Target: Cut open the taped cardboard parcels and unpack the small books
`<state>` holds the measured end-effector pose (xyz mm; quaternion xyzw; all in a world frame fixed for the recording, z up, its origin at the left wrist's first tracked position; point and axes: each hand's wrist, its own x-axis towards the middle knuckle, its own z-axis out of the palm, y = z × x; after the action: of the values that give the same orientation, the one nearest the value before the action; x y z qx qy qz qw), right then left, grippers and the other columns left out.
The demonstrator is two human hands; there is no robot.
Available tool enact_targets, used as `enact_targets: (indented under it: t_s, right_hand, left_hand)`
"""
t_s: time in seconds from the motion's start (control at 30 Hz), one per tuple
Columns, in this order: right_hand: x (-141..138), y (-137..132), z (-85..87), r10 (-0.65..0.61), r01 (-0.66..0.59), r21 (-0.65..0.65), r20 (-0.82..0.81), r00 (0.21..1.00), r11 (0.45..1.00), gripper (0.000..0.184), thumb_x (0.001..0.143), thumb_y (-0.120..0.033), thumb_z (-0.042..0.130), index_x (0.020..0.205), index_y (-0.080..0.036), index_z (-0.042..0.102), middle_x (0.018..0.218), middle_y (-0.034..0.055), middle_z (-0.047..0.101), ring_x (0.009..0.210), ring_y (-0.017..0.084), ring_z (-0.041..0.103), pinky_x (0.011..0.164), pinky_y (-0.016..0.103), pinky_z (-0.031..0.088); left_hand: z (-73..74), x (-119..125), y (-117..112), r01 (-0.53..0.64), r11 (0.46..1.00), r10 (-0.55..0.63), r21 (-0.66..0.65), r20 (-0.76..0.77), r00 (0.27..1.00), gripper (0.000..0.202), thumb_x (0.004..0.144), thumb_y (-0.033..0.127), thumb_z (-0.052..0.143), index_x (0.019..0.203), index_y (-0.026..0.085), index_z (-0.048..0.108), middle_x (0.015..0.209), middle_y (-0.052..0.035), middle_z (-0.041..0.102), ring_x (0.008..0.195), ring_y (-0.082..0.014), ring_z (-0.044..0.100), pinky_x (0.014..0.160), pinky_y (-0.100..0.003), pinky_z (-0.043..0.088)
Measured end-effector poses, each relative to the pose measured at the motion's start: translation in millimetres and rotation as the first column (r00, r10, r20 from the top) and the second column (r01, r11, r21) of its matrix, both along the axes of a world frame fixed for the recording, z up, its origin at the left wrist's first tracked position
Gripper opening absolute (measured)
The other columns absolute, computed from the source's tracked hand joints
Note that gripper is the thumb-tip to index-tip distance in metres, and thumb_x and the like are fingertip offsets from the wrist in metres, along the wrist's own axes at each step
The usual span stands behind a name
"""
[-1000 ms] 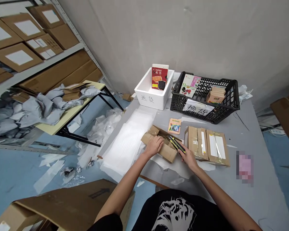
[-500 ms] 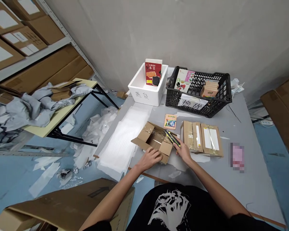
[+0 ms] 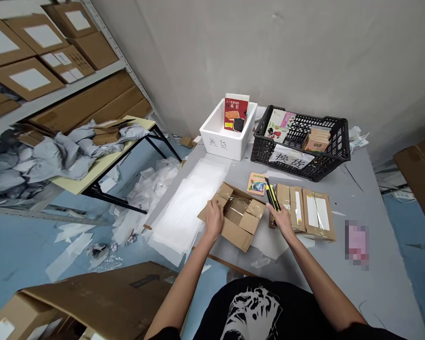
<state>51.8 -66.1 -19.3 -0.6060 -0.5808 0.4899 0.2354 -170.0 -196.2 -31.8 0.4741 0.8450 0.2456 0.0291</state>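
An open cardboard box [image 3: 239, 236] lies in front of me with its flaps folded out; clear tape shows over its inside. My left hand [image 3: 214, 218] grips the box at its left side, fingers over the edge. In my right hand [image 3: 282, 220] is a black and yellow utility knife [image 3: 272, 196], pointing up and away from me beside the box's right flap. Whether its blade is out I cannot tell. A small picture booklet [image 3: 256, 183] lies just behind the box. To the right are two taped cartons [image 3: 317, 215] with white labels, side by side.
A white foam bin [image 3: 221, 144] with a red book and a black crate [image 3: 301, 172] with books stand at the table's back. White foam sheets [image 3: 187, 208] cover the left side. A side table [image 3: 74, 182] holds grey mailers; an open large carton [image 3: 102, 293] sits lower left.
My left hand has moved from the box's near flaps to its left side. The right hand, with the knife, has shifted to the box's right edge. The near flap now hangs outward.
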Motion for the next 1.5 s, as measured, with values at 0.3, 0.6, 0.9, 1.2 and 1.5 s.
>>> enact_targets:
  t_s: [0.3,0.6,0.9,1.2,1.5]
  right_hand:
    - [-11.2,-6.7,-28.5,0.044,-0.072,0.103,0.26,0.965,0.992,0.036,0.068,-0.048,0.061,0.085,-0.017,0.062,0.067,0.0043,0.065,0.064,0.022,0.063,0.053,0.027,0.044]
    - [-34.8,-35.3,-42.7,0.035,-0.15,0.178,0.525,0.851,0.972,0.04,0.075,-0.043,0.061,0.101,-0.014,0.057,0.102,0.0147,0.064,0.093,0.027,0.064,0.07,0.031,0.048]
    - [-42.1,-31.9,-39.3,0.053,-0.125,0.107,0.513,0.857,0.986,0.031,0.078,-0.034,0.059,0.103,-0.016,0.056,0.097,0.0119,0.067,0.088,0.025,0.065,0.067,0.029,0.046]
    - [-38.8,-16.1,-26.9,0.087,-0.098,0.001,0.446,0.891,0.995,0.043,0.078,-0.045,0.057,0.109,-0.014,0.055,0.096,0.0126,0.07,0.087,0.026,0.067,0.066,0.03,0.047]
    - [-49.6,-1.9,-21.8,0.005,-0.01,0.006,0.501,0.865,1.0,0.032,0.079,-0.024,0.056,0.11,-0.015,0.054,0.098,0.0174,0.069,0.093,0.029,0.066,0.073,0.034,0.047]
  left_hand:
    - [19.5,-44.2,64.5,-0.178,0.918,0.234,-0.354,0.123,0.964,0.071,0.078,0.055,0.054,0.132,0.013,0.036,0.122,-0.0181,0.056,0.116,-0.0342,0.047,0.086,-0.042,0.042]
    - [-2.6,-46.5,74.3,-0.133,0.842,0.188,-0.524,0.054,0.981,0.041,0.083,0.04,0.049,0.12,0.021,0.049,0.108,-0.0121,0.066,0.105,-0.0279,0.057,0.071,-0.033,0.044]
    - [-7.1,-50.0,83.6,-0.065,0.844,0.107,-0.533,0.048,0.993,0.033,0.084,0.013,0.039,0.114,0.018,0.052,0.1,-0.0155,0.066,0.11,-0.0293,0.054,0.081,-0.038,0.044]
    - [3.7,-82.1,57.2,0.326,0.829,-0.108,-0.454,0.442,0.891,0.048,0.083,0.028,0.049,0.131,0.022,0.044,0.116,-0.0053,0.066,0.101,-0.019,0.062,0.085,-0.028,0.048]
    - [-13.9,-71.7,66.5,0.085,0.811,0.072,-0.579,0.243,0.967,0.027,0.085,0.027,0.045,0.104,0.016,0.061,0.113,-0.0159,0.065,0.108,-0.0302,0.06,0.085,-0.038,0.047]
